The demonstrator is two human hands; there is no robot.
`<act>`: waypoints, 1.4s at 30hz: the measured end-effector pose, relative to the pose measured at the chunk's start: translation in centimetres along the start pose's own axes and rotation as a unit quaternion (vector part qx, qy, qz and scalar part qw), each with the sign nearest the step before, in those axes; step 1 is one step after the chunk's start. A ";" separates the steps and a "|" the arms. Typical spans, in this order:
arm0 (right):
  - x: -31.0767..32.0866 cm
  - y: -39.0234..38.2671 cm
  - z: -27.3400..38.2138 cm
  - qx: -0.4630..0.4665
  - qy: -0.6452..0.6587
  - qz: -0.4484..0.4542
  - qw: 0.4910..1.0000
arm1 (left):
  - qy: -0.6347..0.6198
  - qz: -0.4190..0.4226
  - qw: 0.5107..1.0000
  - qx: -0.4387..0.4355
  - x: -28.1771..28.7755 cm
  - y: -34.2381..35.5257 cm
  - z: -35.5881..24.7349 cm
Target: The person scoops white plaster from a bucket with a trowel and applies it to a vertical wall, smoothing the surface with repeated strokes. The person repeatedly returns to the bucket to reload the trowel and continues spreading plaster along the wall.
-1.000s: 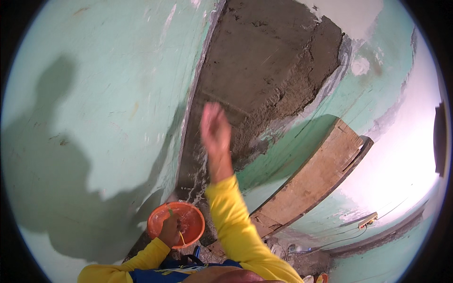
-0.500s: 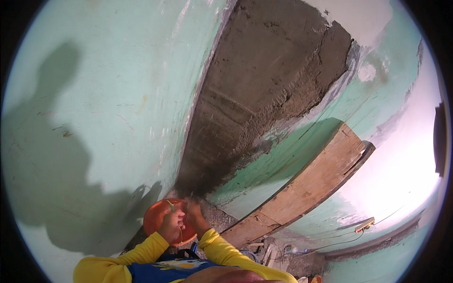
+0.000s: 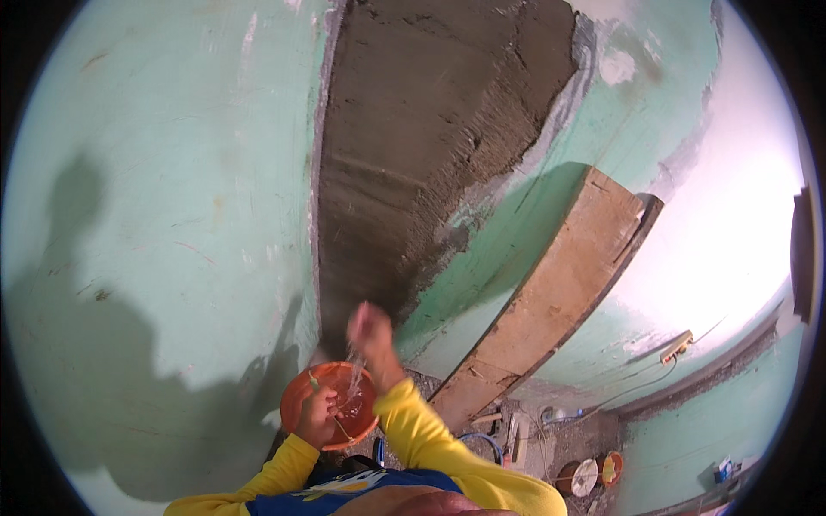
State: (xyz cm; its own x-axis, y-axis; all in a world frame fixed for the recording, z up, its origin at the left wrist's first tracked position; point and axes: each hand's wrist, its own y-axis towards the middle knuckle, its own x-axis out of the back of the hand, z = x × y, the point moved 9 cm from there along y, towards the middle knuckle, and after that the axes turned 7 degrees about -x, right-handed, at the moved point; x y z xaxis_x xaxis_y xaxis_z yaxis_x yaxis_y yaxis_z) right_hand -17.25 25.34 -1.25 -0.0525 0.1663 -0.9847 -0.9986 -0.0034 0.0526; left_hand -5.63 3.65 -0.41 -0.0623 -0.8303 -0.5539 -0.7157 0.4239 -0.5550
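Note:
An orange plastic bucket (image 3: pixel 291 397) with water in it stands in front of me, by the foot of the wall corner. My left hand (image 3: pixel 316 420) is closed around what looks like its thin yellowish handle (image 3: pixel 313 378), over the near left side of the rim. Above the far right of the bucket is my right hand (image 3: pixel 372 334), smeared by motion, in front of a strip of wet grey plaster (image 3: pixel 379 163). Water (image 3: pixel 354 370) streams from it down into the bucket. Whether its blurred, pinkish fingers hold anything cannot be made out.
A long wooden plank (image 3: pixel 538 297) leans against the green wall on the right. Behind it lie a power strip (image 3: pixel 676 347) with a cable and, on the rubble-strewn floor, several containers, one a small orange bucket (image 3: pixel 612 467). A green wall (image 3: pixel 172 215) rises close on my left.
My right hand has risen out of the bucket, now trailing water. The left hand stays closed at the bucket's handle. My view has shifted, so the walls and plank appear further left.

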 end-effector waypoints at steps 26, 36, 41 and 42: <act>17.0 -22.7 4.9 0.029 -0.697 -0.511 0.502 | 0.035 -0.128 0.991 -0.007 15.7 -0.9 3.8; -10.7 -18.5 5.5 0.071 -0.334 -0.121 0.932 | 0.090 -0.180 0.978 0.052 16.6 -2.6 5.2; -0.6 -23.0 6.8 0.061 -0.570 -0.315 0.756 | 0.115 -0.122 0.984 0.058 16.3 -1.1 6.8; 1.1 -24.2 6.6 0.046 -0.657 -0.357 0.662 | 0.108 -0.123 0.984 0.074 16.6 -0.8 7.4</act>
State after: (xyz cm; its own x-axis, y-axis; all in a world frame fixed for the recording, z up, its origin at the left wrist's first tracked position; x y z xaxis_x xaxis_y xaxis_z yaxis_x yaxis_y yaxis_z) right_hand 6.85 32.13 -2.53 0.5432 0.8081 0.2277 -0.7588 0.5886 -0.2788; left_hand -0.91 -7.76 -13.75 -0.0578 -0.9654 -0.2543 -0.6196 0.2344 -0.7491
